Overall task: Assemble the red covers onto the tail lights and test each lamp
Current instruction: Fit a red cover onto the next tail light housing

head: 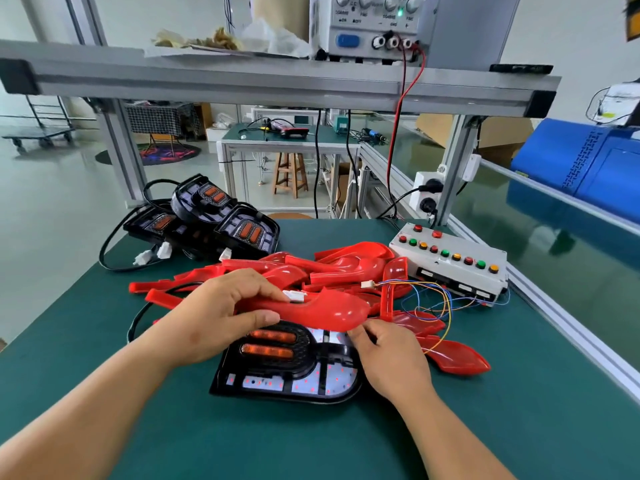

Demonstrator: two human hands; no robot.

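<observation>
Your left forearm (86, 410) and right forearm (460, 445) are reaching in from the near edge over the green tabletop (311, 452). Your left hand (221, 317) is gripping the red cover (311, 311), the thumb lying along its near side and the fingers curling over its top. Your right hand (391, 358) is pointing up and to the left, and its fingertips are pinching the cover's near right edge. The cover is hanging tilted just above the tail light (287, 372), which is lying flat on the tabletop with two orange strips facing up. Behind them a pile of red covers (346, 265) is lying, with coloured wires (433, 299) crossing its right side. Farther left, more tail lights (207, 216) are lying stacked together. Farther right, a white button box (450, 261) is sitting. On the shelf (242, 81) above, a power supply (374, 26) is standing.
</observation>
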